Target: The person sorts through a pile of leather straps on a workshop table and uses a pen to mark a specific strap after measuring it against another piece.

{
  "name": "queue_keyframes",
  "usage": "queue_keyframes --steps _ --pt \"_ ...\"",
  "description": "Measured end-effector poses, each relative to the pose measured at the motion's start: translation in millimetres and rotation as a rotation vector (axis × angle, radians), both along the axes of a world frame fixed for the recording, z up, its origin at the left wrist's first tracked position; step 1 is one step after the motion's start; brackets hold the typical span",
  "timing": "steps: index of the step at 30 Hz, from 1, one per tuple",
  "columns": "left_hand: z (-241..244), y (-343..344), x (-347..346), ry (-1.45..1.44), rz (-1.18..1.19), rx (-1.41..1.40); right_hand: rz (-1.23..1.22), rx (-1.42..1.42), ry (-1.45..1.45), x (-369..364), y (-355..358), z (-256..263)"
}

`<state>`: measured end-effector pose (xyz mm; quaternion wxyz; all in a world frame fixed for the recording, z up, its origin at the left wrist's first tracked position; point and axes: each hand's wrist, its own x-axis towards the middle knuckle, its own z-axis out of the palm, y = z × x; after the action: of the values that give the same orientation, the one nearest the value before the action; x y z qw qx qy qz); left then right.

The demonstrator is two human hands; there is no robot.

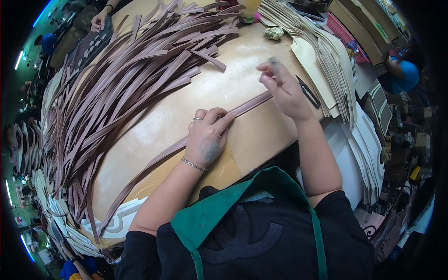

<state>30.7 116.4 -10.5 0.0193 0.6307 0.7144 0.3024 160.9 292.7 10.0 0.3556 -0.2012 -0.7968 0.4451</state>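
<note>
My left hand (208,134) grips a long mauve leather-like strip (250,105) between thumb and fingers, low over the tan work surface (260,131). From that hand the strip curves down to the lower left, passing beside my forearm. Its other end runs up to the right and disappears behind my right hand (285,91). That hand is raised, its fingers loosely curled and apart, with some blur at the fingertips. I see nothing held in it. Just right of it lie black-handled snips (308,92).
A large heap of similar strips (140,80) covers the left side. Stacked cream cut panels (325,66) line the right edge, with a crumpled lump (273,33) nearby. At the top stands a cup of yellowish liquid (249,10). Another person's hand (99,21) is at upper left.
</note>
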Motion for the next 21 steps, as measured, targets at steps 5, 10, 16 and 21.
queue_keyframes --steps 5,10,16,21 --pt "-0.8 1.0 -0.9 -0.064 0.02 0.035 0.006 0.537 -0.476 24.5 -4.2 -15.5" --pt "7.8 -35.4 -8.1 -0.217 -0.126 -0.125 0.085 0.461 -0.406 33.5 -36.9 -16.6" --pt "19.9 -99.9 -39.8 -0.459 -0.011 -0.121 0.268 0.346 -0.518 58.7 -94.2 -0.1" --pt "38.1 -60.9 -131.9 0.404 0.426 0.109 0.248 0.371 -0.461 46.1 -90.9 14.7"
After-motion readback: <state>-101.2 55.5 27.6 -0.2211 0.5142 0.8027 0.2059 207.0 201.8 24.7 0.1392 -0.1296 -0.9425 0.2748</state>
